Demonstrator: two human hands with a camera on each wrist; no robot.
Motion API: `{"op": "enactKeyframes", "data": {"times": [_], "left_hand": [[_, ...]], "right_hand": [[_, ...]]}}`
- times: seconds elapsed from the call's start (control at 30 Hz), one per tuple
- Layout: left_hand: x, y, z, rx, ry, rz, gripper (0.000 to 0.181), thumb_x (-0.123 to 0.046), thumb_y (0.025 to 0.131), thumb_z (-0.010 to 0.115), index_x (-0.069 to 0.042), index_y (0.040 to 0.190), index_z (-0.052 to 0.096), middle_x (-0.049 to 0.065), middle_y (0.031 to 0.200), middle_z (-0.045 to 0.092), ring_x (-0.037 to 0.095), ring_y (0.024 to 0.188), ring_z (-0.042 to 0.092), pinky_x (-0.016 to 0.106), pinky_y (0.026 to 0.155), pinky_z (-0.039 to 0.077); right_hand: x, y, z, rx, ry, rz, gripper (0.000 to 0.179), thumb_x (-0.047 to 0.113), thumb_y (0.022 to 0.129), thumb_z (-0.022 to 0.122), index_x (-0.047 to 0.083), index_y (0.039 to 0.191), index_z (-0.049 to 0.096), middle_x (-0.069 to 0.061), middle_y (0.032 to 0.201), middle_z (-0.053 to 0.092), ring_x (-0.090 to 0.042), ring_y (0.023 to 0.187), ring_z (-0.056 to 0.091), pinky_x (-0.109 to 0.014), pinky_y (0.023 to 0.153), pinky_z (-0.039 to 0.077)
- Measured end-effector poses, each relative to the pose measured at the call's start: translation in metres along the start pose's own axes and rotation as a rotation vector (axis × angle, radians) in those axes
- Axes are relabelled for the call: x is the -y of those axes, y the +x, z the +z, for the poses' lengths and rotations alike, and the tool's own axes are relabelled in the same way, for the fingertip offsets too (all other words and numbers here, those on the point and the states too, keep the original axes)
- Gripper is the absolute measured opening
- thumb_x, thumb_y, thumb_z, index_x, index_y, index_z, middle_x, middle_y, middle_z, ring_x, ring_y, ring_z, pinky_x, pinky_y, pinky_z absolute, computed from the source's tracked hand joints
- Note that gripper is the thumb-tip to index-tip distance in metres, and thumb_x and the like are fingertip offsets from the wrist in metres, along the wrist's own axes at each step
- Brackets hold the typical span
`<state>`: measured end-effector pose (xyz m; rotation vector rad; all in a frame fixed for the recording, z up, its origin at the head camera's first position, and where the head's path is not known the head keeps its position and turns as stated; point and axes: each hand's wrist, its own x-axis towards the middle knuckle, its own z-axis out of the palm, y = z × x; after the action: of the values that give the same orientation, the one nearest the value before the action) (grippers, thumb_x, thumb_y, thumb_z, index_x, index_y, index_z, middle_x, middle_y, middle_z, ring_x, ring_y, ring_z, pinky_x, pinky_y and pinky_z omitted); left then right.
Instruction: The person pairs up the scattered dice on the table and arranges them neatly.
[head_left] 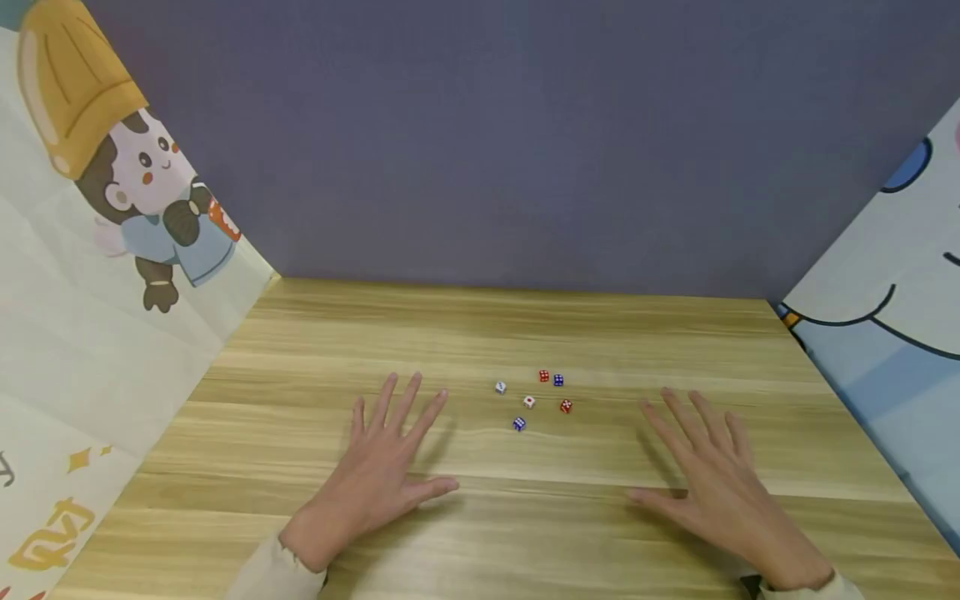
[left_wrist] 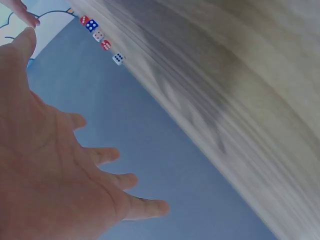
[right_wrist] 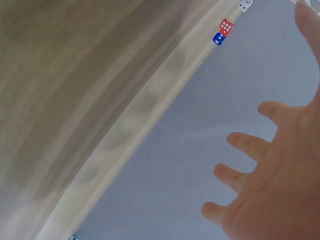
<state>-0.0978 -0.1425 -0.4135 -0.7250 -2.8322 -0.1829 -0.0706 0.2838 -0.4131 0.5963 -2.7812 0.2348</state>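
Several small dice lie in a loose cluster on the wooden table (head_left: 480, 533). Two are white (head_left: 500, 387), two red (head_left: 566, 406) and two blue (head_left: 519, 424). To the left of them my left hand (head_left: 375, 467) hovers palm down, fingers straight and spread. On the other side my right hand (head_left: 708, 483) is held the same way, apart from the dice. Neither hand holds anything. In the left wrist view a white die (left_wrist: 118, 58) shows beyond the thumb; the right wrist view shows a red die (right_wrist: 226, 26) beside a blue die (right_wrist: 219, 38).
A plain dark blue-grey panel (head_left: 495, 150) stands along the table's back edge. Cartoon-printed cloth hangs on the left side (head_left: 60, 333) and on the right side (head_left: 877, 275).
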Motion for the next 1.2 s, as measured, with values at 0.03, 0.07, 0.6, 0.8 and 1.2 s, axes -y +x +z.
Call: {"op": "enactKeyframes", "data": {"times": [0.03, 0.07, 0.6, 0.8, 1.2], "left_hand": [[0.000, 0.000, 0.000, 0.002, -0.003, 0.003, 0.102, -0.081, 0.081, 0.053, -0.027, 0.160, 0.018, 0.011, 0.166, 0.003, 0.043, 0.150, 0.003, 0.075, 0.107, 0.017], [-0.001, 0.000, -0.001, 0.004, -0.008, 0.007, 0.101, -0.081, 0.081, 0.053, -0.027, 0.160, 0.019, 0.011, 0.166, 0.004, 0.042, 0.150, 0.003, 0.075, 0.107, 0.017], [-0.003, 0.030, -0.002, 0.170, -0.275, 0.163, 0.069, -0.050, 0.094, 0.063, -0.010, 0.148, 0.047, 0.024, 0.154, 0.033, 0.043, 0.137, 0.039, 0.067, 0.100, 0.038], [-0.008, 0.055, 0.008, 0.204, -0.470, 0.181, 0.048, -0.031, 0.094, 0.070, -0.006, 0.133, 0.061, 0.009, 0.133, 0.056, 0.022, 0.118, 0.056, 0.042, 0.099, 0.048], [-0.038, 0.100, 0.030, 0.251, -0.573, 0.108, 0.030, -0.030, 0.084, 0.080, -0.009, 0.104, 0.070, -0.002, 0.092, 0.068, 0.010, 0.083, 0.062, 0.024, 0.078, 0.051]], "right_hand": [[0.000, 0.001, 0.000, 0.001, 0.001, -0.002, 0.108, 0.068, 0.074, 0.073, 0.023, 0.159, 0.023, -0.009, 0.166, 0.013, -0.037, 0.151, 0.004, -0.065, 0.114, -0.007], [0.000, 0.002, 0.000, 0.004, 0.001, -0.006, 0.107, 0.068, 0.075, 0.073, 0.022, 0.159, 0.025, -0.009, 0.166, 0.014, -0.036, 0.151, 0.004, -0.065, 0.114, -0.007], [0.010, 0.027, 0.000, 0.010, 0.152, -0.040, 0.081, 0.053, 0.087, 0.071, 0.015, 0.152, 0.040, -0.012, 0.148, 0.048, -0.035, 0.135, 0.044, -0.064, 0.104, 0.031], [0.021, 0.042, 0.003, 0.097, 0.297, -0.009, 0.054, 0.038, 0.095, 0.067, 0.011, 0.140, 0.056, -0.005, 0.132, 0.063, -0.025, 0.120, 0.059, -0.050, 0.096, 0.049], [0.019, 0.067, 0.018, 0.326, 0.629, 0.049, 0.025, 0.021, 0.097, 0.065, 0.004, 0.115, 0.070, 0.003, 0.099, 0.073, -0.007, 0.086, 0.067, -0.026, 0.073, 0.055]]}}
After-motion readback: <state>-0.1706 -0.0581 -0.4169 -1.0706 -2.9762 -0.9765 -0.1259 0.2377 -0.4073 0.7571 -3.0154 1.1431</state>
